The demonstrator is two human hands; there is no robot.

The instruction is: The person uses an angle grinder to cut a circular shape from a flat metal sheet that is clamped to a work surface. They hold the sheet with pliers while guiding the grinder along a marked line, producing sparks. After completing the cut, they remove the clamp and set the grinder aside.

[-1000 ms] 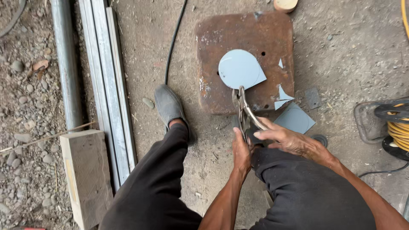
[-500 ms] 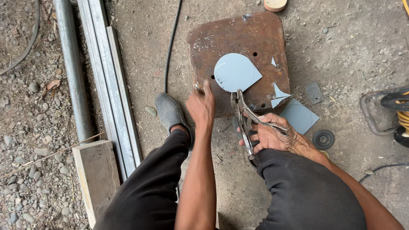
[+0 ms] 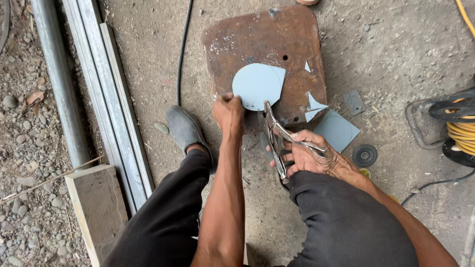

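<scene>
A pale blue-grey sheet-metal piece (image 3: 257, 85), rounded on one side, lies on a rusty square steel plate (image 3: 292, 49) on the ground. My left hand (image 3: 228, 112) is closed on the piece's near left edge. My right hand (image 3: 306, 155) grips the handles of silver locking pliers (image 3: 275, 136), whose jaws meet the piece's near edge. Small offcuts (image 3: 313, 106) of the same sheet lie on the plate's right side. My knees in black trousers frame both arms.
Grey metal tubes (image 3: 94, 84) and a wooden block (image 3: 96, 207) lie to the left on gravel. A black cable (image 3: 182, 54) runs past my shoe (image 3: 184, 129). To the right sit a square sheet piece (image 3: 337, 129), a small plate (image 3: 354, 102), a black disc (image 3: 364, 155) and a yellow cord reel (image 3: 460, 128).
My left hand left the pliers, reached forward past my knee and now grips the sheet piece's edge. The right hand keeps holding the pliers.
</scene>
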